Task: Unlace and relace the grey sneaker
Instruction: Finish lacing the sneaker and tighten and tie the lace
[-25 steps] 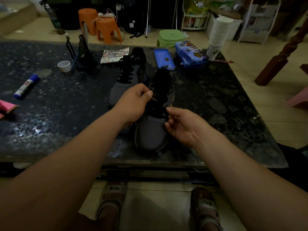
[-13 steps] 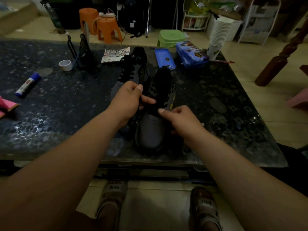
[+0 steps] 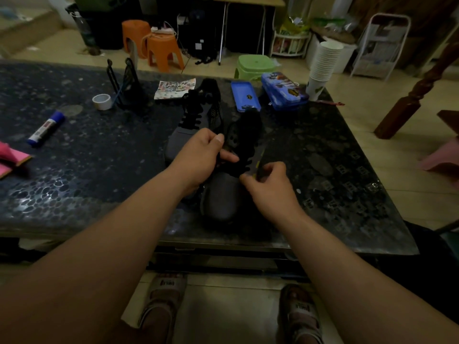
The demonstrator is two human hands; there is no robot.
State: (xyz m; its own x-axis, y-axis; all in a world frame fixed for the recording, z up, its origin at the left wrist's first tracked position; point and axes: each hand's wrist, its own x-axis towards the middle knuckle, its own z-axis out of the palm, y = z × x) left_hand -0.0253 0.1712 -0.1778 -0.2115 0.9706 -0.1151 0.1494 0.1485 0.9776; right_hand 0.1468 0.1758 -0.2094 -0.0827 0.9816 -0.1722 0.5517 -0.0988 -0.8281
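A grey sneaker (image 3: pixel 219 197) with black laces lies on the dark table (image 3: pixel 74 170), toe toward me. My left hand (image 3: pixel 198 157) grips the black lace at the sneaker's left side, thumb and fingers curled round it. My right hand (image 3: pixel 270 184) pinches the lace (image 3: pixel 239 167) at the right side of the lace area, fingers curled. A second grey sneaker (image 3: pixel 196 122), laced in black, lies just behind and to the left, partly hidden by my left hand.
On the table lie a glue stick (image 3: pixel 46 129), a tape roll (image 3: pixel 102 101), a black wire holder (image 3: pixel 125 85), a sticker sheet (image 3: pixel 173 88), two blue pencil cases (image 3: pixel 283 91) and stacked paper cups (image 3: pixel 323 65). Pink pads (image 3: pixel 10 158) sit at the left edge.
My right hand turned from palm-up beside the toe to palm-down, moving up onto the laces. My left hand shifted slightly toward me on the lace.
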